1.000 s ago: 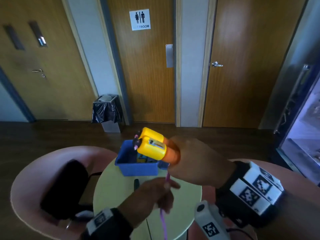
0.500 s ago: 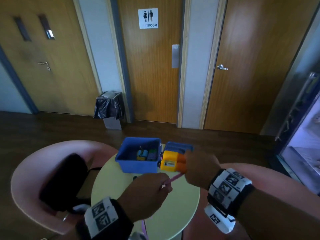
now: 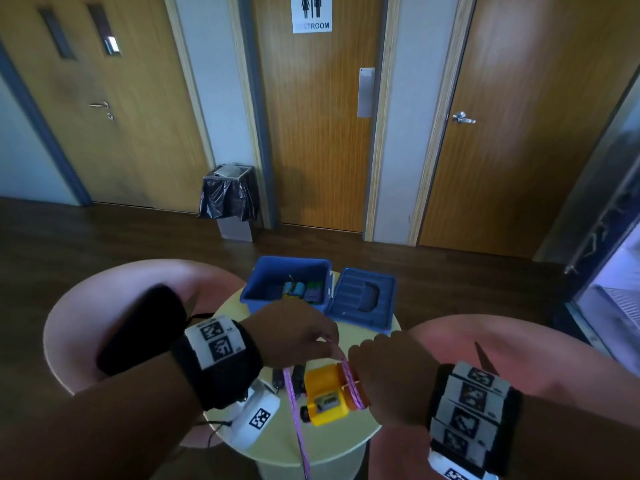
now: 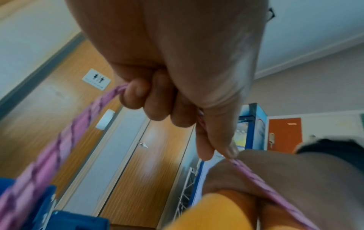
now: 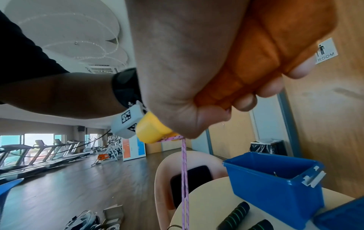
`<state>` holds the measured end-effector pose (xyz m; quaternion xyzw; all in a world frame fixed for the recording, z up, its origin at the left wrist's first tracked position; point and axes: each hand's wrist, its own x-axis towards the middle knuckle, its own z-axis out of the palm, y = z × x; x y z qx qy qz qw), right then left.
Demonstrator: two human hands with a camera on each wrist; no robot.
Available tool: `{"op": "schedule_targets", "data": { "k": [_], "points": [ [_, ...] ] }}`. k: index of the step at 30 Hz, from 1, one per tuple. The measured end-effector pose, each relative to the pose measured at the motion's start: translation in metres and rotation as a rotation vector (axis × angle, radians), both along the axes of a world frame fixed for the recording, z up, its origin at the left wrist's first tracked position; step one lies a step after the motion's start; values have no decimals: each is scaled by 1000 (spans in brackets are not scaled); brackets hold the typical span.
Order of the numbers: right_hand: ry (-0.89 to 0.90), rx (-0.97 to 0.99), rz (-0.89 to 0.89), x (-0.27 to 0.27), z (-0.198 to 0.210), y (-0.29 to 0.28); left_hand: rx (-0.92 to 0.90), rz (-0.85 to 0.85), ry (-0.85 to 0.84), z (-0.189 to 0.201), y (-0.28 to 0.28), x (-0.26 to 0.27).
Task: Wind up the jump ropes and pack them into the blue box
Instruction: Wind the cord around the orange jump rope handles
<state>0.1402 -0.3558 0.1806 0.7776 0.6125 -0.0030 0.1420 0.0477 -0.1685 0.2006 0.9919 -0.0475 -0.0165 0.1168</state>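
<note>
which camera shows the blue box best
The head view: the blue box shows whole and open, contents visible. The right wrist view shows its outside and rim only; the left wrist view catches just a blurred blue corner.

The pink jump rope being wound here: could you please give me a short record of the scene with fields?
rope: pink cord, partly wrapped round the handles
handles: yellow and orange pair, held over the round table
left hand: pinches the cord
right hand: grips the orange ends
blue box: open, wound ropes inside
lid: beside the box
spare: black handles on the table
</note>
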Motion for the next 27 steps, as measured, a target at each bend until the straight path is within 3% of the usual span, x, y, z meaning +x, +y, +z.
{"op": "schedule_targets", "data": {
  "k": [4, 11, 14, 18, 22, 26, 27],
  "points": [
    [61, 31, 89, -4, 11, -11, -270, 82, 72, -6, 13, 2],
    [198, 156, 104, 4, 44, -10, -588, 154, 114, -18, 13, 9],
    [230, 217, 97, 4, 51, -9, -744, 204, 67, -24, 11, 8],
    [306, 274, 54, 1, 54, -7, -1145, 316, 26, -39, 11, 5],
    [348, 406, -66, 5, 55, 0, -1462, 690, -109, -73, 1, 0],
    [317, 486, -157, 8, 52, 9, -1760, 654, -269, -65, -46, 13],
    [317, 498, -179, 9, 51, 11, -1716, 638, -263, -62, -55, 15]
  ]
}}
